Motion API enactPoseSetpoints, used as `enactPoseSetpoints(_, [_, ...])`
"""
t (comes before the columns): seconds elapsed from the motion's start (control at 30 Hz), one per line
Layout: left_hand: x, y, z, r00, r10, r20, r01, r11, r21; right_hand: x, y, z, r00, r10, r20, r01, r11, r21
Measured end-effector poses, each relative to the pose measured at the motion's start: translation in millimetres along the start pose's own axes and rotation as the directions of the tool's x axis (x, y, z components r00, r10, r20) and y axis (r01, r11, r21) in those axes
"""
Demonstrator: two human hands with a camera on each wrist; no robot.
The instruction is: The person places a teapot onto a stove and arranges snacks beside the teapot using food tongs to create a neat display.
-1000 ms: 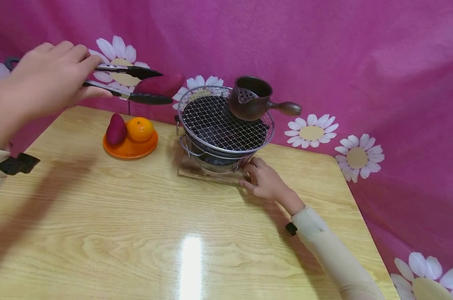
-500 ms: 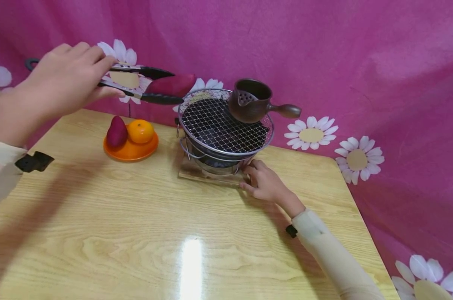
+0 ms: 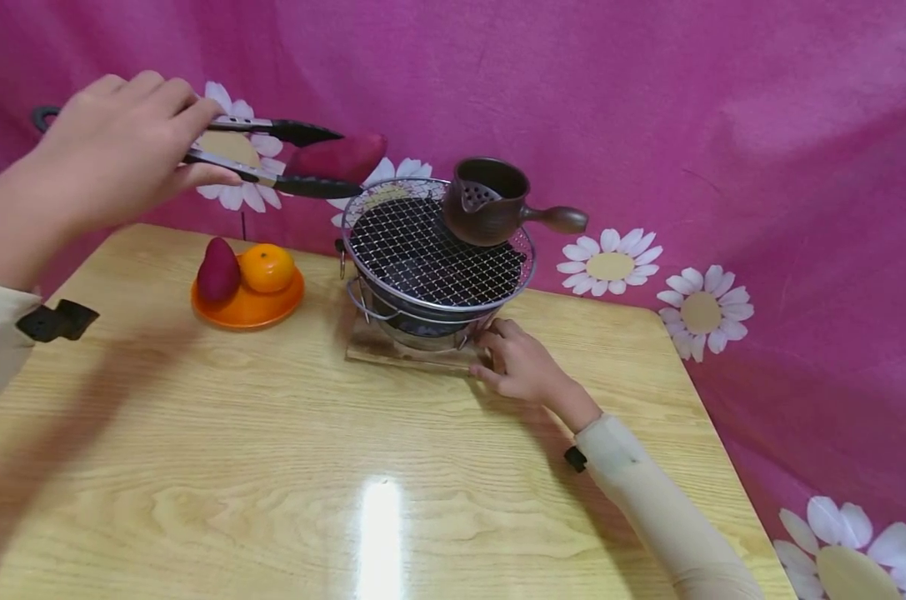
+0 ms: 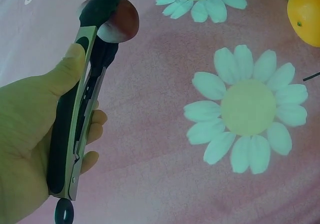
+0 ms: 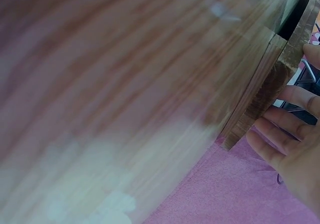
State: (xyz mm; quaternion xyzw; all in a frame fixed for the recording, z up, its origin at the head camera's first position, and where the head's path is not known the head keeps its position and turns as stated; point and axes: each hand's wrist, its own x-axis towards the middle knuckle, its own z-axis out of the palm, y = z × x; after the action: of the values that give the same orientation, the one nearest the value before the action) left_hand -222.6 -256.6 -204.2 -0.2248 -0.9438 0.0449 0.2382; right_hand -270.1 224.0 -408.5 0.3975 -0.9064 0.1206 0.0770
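Note:
My left hand (image 3: 122, 150) grips black-and-silver tongs (image 3: 250, 171) by their handles, up at the left. Between the tong tips is a purple sweet potato (image 3: 340, 158), held in the air left of the grill and slightly above its rim. The same tongs (image 4: 75, 114) and the potato's rounded end (image 4: 120, 24) show in the left wrist view. My right hand (image 3: 520, 362) holds the right front corner of the wooden board (image 3: 407, 357) under the round tabletop grill (image 3: 422, 258). The right wrist view has my fingers (image 5: 280, 129) against the edge of this board (image 5: 265, 94).
A dark brown side-handled pot (image 3: 486, 204) stands on the right part of the grill mesh. Left of the grill, an orange plate (image 3: 261, 312) bears another purple sweet potato (image 3: 218, 271) and an orange fruit (image 3: 267, 267). Behind the table (image 3: 272, 467) hangs a magenta flowered cloth (image 3: 648, 108).
My left hand has carried the tongs and sweet potato rightward, closer to the grill. The head view has shifted slightly. My right hand stays at the board's corner.

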Motion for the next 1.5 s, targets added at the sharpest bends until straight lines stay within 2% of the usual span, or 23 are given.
enactPoseSetpoints(0.4, [13.6, 8.4, 3.9, 0.998, 0.031, -0.051, -0.032, 0.999, -0.021, -5.6, 0.0, 0.1, 1.0, 0.018, 0.004, -0.018, 1.0, -0.011])
enactPoseSetpoints(0.87, [22.6, 12.6, 5.1, 1.0, 0.008, 0.003, -0.008, 1.0, -0.017, -5.3, -2.1, -1.9, 1.0, 0.006, 0.002, -0.006, 1.0, -0.018])
enactPoseSetpoints(1.27, [23.6, 14.0, 9.3, 1.0, 0.0, -0.024, 0.001, 1.0, 0.024, -4.8, -5.8, -2.9, 1.0, 0.014, 0.012, -0.013, 1.0, -0.016])
enactPoseSetpoints(1.5, [27.8, 18.4, 8.2, 0.996, -0.068, 0.048, 0.066, 0.996, 0.058, -3.3, -4.5, -3.5, 1.0, 0.02, 0.023, -0.02, 1.0, -0.013])
